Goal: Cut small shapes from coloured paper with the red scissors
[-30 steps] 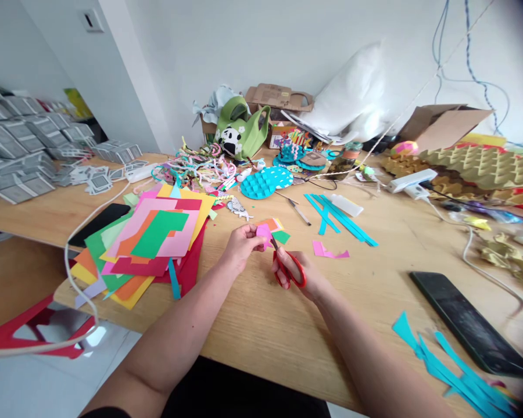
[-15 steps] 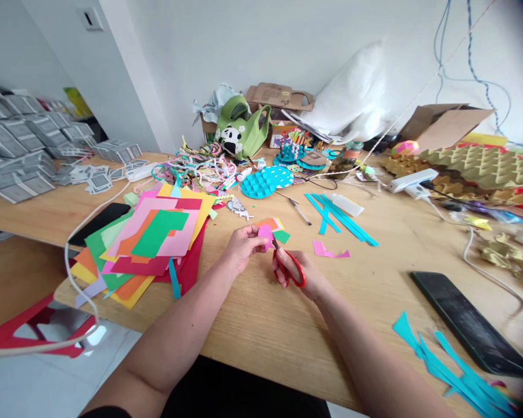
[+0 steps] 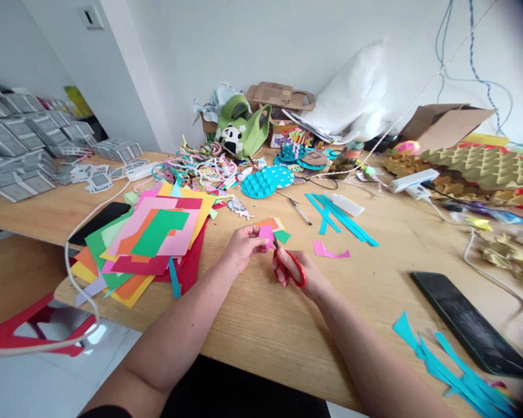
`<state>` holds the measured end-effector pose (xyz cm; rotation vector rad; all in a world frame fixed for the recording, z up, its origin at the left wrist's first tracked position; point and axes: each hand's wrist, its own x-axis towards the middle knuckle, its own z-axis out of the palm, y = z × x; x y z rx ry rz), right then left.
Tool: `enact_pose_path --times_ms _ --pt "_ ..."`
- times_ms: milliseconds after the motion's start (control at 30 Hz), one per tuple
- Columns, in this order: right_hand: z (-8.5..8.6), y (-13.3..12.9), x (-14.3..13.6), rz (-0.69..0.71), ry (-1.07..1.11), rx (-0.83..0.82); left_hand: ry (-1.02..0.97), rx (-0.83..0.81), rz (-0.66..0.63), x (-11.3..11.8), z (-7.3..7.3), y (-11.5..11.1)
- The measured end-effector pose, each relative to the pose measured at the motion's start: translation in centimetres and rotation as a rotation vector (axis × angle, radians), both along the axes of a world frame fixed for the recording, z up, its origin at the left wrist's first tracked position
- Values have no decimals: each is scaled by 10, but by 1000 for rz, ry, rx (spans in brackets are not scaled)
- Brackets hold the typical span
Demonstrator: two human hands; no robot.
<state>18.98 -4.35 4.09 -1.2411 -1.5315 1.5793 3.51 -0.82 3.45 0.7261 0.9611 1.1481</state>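
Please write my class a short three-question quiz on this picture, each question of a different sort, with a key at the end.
1. Multiple choice: what does the right hand hold?
a) a pen
b) scissors
c) a phone
2. True or false: the left hand holds a piece of pink paper.
3. Fill in the blank: the front of the green bag shows the face of a ____.

Key:
1. b
2. True
3. Panda
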Motion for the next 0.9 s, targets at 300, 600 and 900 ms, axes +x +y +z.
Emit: enact_pose_path --times_ms 300,600,900 --pt "0 0 0 1 -17 1 3 22 -10 -1 0 1" --pt "-2 1 1 -4 -40 11 19 15 -15 -1 0 1" --pt "-2 0 1 -9 -44 27 6 17 -33 -1 -1 0"
